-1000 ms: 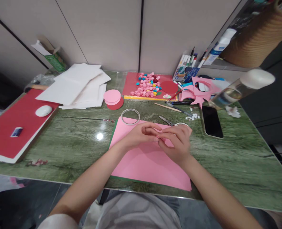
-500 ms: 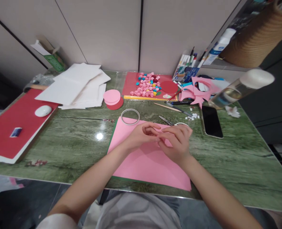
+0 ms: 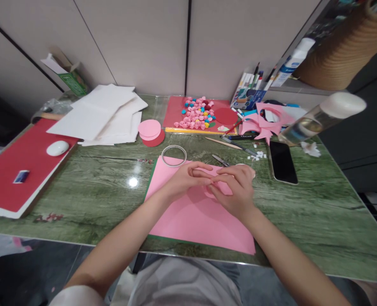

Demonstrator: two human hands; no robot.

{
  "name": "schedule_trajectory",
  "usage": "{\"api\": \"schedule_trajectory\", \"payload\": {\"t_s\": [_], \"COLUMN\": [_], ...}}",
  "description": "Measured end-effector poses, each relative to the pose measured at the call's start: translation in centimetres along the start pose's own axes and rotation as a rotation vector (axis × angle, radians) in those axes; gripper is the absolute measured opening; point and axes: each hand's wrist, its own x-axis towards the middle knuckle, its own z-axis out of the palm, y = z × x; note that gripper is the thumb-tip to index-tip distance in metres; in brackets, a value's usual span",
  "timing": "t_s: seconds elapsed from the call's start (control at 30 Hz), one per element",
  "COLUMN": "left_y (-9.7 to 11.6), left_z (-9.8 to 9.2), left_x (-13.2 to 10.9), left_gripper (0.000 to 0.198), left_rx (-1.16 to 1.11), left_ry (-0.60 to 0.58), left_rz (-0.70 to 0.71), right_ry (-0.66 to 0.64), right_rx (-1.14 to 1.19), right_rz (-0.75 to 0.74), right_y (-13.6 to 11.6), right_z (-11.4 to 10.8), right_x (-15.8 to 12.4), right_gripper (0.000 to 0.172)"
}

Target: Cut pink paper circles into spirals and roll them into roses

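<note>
1. Left hand (image 3: 188,179): fingers are curling, tips meeting those of the other hand. From where I'm standing, can't tell if it's pinching anything.
2. Right hand (image 3: 238,187): angling inward, thumb and fingertips bunching at the same spot. Its grip is also hard to tell; anything between the tips is too small to make out.
3. Flat rectangular pink paper sheet (image 3: 198,223): lying directly under both hands. Dark-green sheet (image 3: 152,174) is peeking out along its left and near edges.
4. Thin grey ring (image 3: 174,165): resting just beyond the left hand, overlapping the pink sheet's far-left corner.
5. Dark-bladed scissors (image 3: 221,160): lying just beyond the right hand, blades pointing away and left.
6. Black smartphone (image 3: 283,162): lying flat to the right of the right hand, not touching it.
7. Loose pile of small pink, blue and yellow pieces (image 3: 198,114): sitting well beyond both hands on a flat red sheet (image 3: 175,108).
8. Round pink paper disc (image 3: 149,127): overlapping a round red disc (image 3: 155,141), beyond and left of the left hand.
</note>
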Motion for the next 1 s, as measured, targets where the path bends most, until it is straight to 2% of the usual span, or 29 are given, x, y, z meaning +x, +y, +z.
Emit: {"api": "schedule_trajectory", "payload": {"t_s": [0.2,0.43,0.77,1.0], "left_y": [0.01,0.44,-0.19,0.05], "left_z": [0.0,0.23,0.2,0.23], "left_x": [0.0,-0.3,-0.05,-0.19], "left_gripper": [0.035,0.03,0.033,0.032], "left_rx": [0.024,0.016,-0.032,-0.032], "left_ry": [0.01,0.012,0.066,-0.007], "left_rz": [-0.001,-0.011,-0.013,-0.046], "right_ry": [0.031,0.013,-0.023,0.01], "right_rx": [-0.026,0.001,-0.034,-0.01], "right_rz": [-0.056,-0.011,-0.001,-0.013], "right_y": [0.47,0.3,0.22,0.21], "right_z": [0.08,-0.2,0.06,0.11], "right_x": [-0.42,-0.2,-0.18,-0.08], "right_gripper": [0.014,0.011,0.012,0.011]}}
